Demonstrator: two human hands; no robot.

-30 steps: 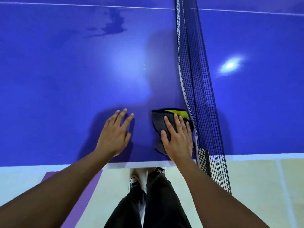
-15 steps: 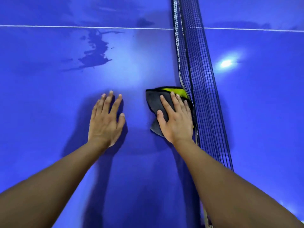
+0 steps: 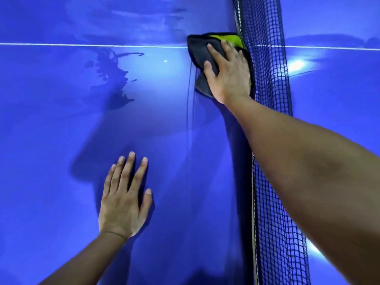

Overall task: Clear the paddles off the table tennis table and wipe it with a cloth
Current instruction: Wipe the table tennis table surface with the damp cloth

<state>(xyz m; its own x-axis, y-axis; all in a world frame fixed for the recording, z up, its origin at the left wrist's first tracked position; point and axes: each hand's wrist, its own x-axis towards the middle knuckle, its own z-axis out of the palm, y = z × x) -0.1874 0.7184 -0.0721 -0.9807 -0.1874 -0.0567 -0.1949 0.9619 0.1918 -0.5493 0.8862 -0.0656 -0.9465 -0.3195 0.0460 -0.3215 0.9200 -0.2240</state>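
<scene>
Blue table (image 3: 61,140): cloth (image 3: 198,50) under right hand (image 3: 228,77), seemingly touching net (image 3: 267,79).

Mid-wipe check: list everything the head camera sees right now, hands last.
table: 1, blue, fills the view
line: 1, white, across the far part of the table
net: 1, dark mesh, runs near to far, right of centre
smear: 1, dark, maybe wet, left of the cloth
cloth: 1, grey and yellow-green, against the net, on the line
left hand: 1, flat on the table, near side
right hand: 1, fingers straight, pressing the cloth
</scene>
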